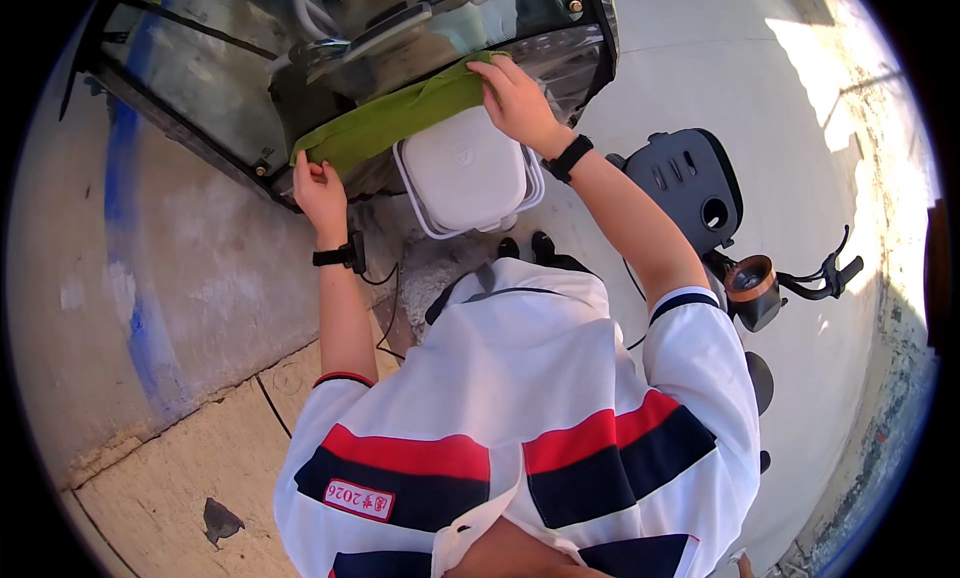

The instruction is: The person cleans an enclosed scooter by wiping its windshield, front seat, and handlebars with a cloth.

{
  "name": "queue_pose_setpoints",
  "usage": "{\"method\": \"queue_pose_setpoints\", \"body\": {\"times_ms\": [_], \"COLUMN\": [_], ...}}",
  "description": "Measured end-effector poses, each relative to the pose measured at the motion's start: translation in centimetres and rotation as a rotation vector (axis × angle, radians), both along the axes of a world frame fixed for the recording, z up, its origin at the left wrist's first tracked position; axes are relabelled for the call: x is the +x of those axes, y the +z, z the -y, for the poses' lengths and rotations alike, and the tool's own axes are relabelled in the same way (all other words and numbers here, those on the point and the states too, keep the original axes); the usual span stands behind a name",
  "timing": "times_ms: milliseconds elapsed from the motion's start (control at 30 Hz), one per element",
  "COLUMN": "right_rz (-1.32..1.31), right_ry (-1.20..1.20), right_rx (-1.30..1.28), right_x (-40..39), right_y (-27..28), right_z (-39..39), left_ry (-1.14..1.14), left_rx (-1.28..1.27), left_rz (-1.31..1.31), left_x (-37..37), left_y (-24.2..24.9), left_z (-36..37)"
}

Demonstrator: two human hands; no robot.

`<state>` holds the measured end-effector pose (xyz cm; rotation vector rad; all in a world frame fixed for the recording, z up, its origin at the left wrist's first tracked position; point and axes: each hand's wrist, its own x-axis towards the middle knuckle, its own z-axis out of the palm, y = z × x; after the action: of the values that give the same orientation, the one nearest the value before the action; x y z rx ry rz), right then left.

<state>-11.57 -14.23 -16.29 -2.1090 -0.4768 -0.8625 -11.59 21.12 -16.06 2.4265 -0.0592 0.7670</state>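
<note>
A green cloth [395,118] stretches lengthwise between my two hands, along the lower part of a black-framed glass pane [215,63]. My left hand [320,198] pinches its left end, close to the pane's bottom corner. At the other end, my right hand [515,103] grips the cloth's upper right corner between thumb and fingers. Just below the cloth, a white bucket-like container [467,173] with rounded corners and a pale handle sits between the pane and my feet. The cloth and my right hand overlap its top edge in this view.
To my right stands a scooter with a dark grey slotted panel [685,183], a round copper-rimmed lamp [750,278] and a handlebar [830,275]. A thin black cable [395,308] hangs beside my left forearm. A wall with a blue stripe [122,208] is at left.
</note>
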Motion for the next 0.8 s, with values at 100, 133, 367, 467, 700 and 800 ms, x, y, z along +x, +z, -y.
{"method": "queue_pose_setpoints", "body": {"times_ms": [100,133,367,467,700,800], "right_rz": [-0.029,-0.016,0.012,-0.006,-0.312,-0.251], "right_ry": [-0.051,-0.081,-0.253,-0.331,-0.312,-0.233], "right_rx": [0.016,0.041,0.233,0.324,0.481,0.678], "right_x": [-0.3,-0.3,-0.5,-0.5,-0.8,0.2], "right_y": [0.0,0.0,-1.0,-1.2,-1.6,-2.0], "right_z": [0.4,0.7,3.5,4.5,3.6,2.2], "left_ry": [-0.029,-0.037,-0.244,-0.278,-0.303,-0.292], "left_rx": [-0.155,-0.206,-0.5,-0.498,-0.545,-0.543], "left_rz": [-0.096,-0.127,-0.118,-0.144,-0.079,-0.081], "left_x": [-0.2,-0.3,1.1,1.5,1.4,1.4], "left_y": [0.2,0.2,-0.6,-0.9,-1.4,-1.1], "left_z": [2.0,2.6,4.8,5.2,6.0,6.1]}}
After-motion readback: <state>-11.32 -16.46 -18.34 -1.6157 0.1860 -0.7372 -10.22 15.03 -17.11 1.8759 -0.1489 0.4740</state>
